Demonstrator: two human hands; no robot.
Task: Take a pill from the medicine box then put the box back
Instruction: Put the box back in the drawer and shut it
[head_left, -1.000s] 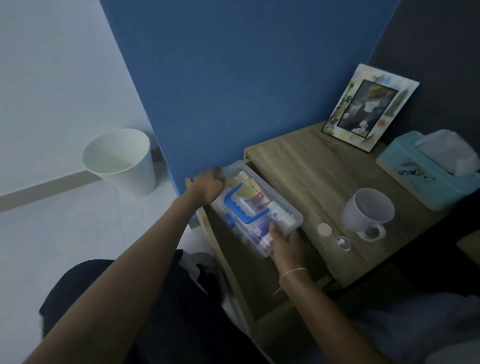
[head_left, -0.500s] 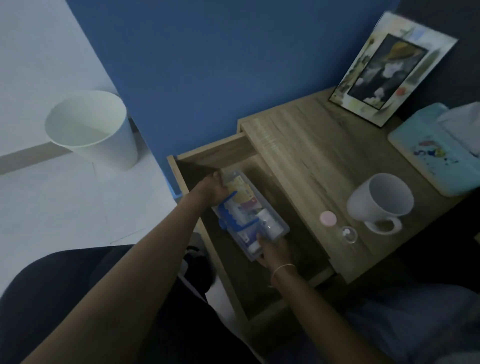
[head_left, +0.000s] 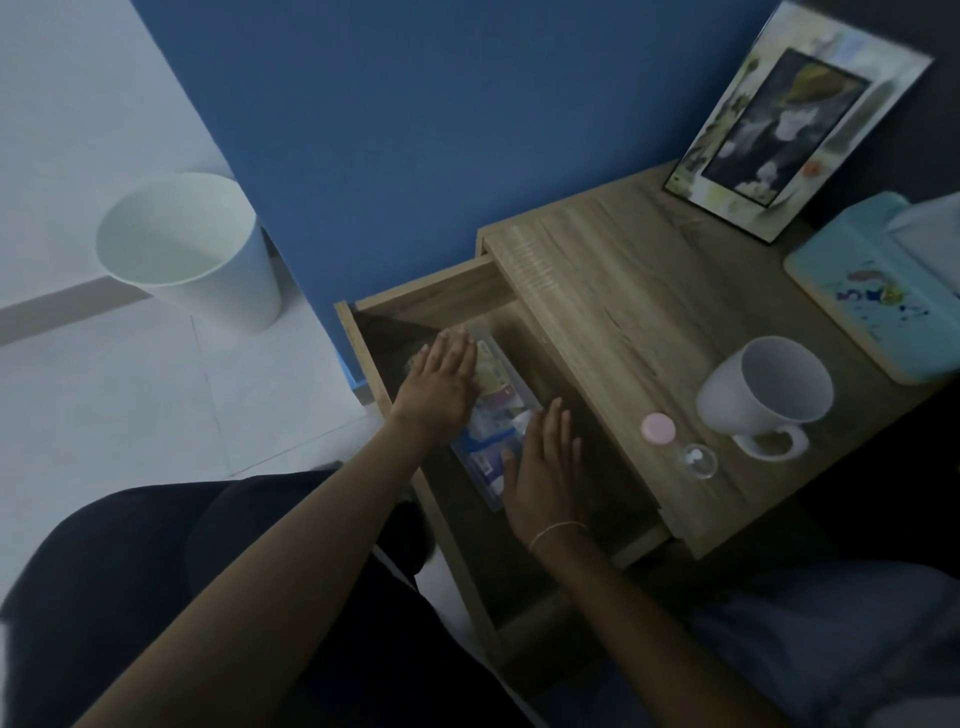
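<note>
The clear plastic medicine box (head_left: 497, 410) with a blue handle and packets inside lies in the open wooden drawer (head_left: 441, 299) of the bedside table. My left hand (head_left: 439, 387) rests flat over its far end, fingers spread. My right hand (head_left: 545, 470) lies flat over its near end, fingers straight. Neither hand grips the box. On the tabletop stand a pink cap (head_left: 658, 428) and a small clear container (head_left: 698, 461) with something white inside.
A white mug (head_left: 763, 395) stands on the wooden tabletop (head_left: 623, 312), with a picture frame (head_left: 795, 119) and a light blue tissue box (head_left: 878, 291) behind it. A white bin (head_left: 192, 249) sits on the floor at left. A blue wall rises behind the drawer.
The box went from held above the drawer down into it. Both hands let go of its ends and now lie flat on top.
</note>
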